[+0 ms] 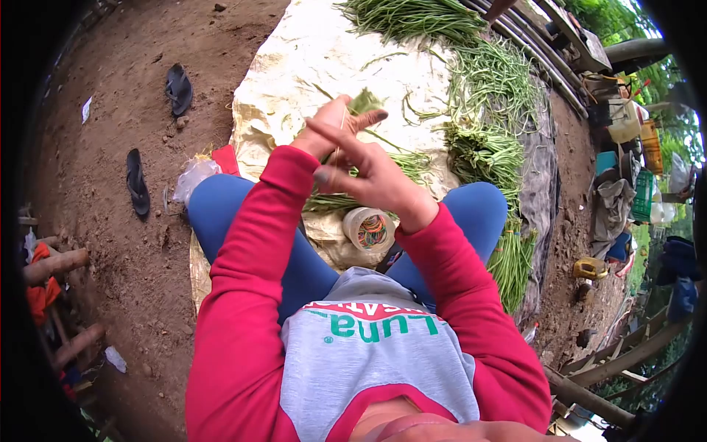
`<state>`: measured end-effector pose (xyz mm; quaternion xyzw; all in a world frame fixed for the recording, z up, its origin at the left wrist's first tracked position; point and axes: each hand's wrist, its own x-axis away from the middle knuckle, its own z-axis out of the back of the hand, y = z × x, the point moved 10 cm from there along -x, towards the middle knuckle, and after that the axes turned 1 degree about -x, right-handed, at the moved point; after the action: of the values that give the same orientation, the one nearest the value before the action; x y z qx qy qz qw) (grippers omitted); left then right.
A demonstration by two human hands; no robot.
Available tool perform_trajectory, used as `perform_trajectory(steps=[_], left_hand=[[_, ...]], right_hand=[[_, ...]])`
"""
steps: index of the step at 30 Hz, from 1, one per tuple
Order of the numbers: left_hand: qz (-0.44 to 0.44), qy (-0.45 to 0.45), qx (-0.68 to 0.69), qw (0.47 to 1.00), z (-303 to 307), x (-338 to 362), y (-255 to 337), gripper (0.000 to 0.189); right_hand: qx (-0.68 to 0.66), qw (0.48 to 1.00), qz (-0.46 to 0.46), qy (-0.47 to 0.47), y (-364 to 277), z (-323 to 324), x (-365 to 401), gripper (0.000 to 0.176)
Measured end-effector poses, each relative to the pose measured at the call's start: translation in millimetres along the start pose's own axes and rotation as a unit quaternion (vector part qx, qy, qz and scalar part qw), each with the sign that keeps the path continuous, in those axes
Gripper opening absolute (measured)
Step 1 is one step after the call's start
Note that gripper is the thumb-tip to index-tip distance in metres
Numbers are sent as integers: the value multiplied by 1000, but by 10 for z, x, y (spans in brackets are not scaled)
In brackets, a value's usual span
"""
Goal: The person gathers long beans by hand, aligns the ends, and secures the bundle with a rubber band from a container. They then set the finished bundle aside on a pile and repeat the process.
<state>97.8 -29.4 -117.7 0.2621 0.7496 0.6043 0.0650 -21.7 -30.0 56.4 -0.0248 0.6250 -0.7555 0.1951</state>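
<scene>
My left hand (324, 132) is wrapped round a bundle of long green beans (365, 102); its tips stick out past the fingers and the rest is mostly hidden. Across it reaches my right hand (379, 177), forefinger and thumb apart, with a thin rubber band (340, 132) that seems stretched between the hands. Just below them, between my knees, a white tub (356, 227) holds many coloured rubber bands (372, 231). More loose beans (412, 166) lie under and beside my hands on the pale sheet (294, 55).
Piles of long beans lie on the sheet at the top (420, 18) and along the right (486, 155). Two black flip-flops (178, 90) rest on the dirt at left. A red object (226, 160) and clear plastic bag (197, 177) sit by my left knee. Jerrycans (626, 121) stand far right.
</scene>
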Motion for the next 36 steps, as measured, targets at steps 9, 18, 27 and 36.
perform_trajectory(steps=[9,18,27,36], left_hand=[[54,-141,-23,988,-642,682,580,33],[214,-194,-53,956,-646,846,345,53],[41,-204,-104,973,-798,911,613,52],[-109,27,-166,980,85,780,1227,36]], right_hand=[[-478,771,-115,406,1845,1138,362,105],[-341,922,13,184,726,985,132,95],[-217,939,-206,168,863,1103,768,26],[137,885,-33,443,-671,2757,1600,21]])
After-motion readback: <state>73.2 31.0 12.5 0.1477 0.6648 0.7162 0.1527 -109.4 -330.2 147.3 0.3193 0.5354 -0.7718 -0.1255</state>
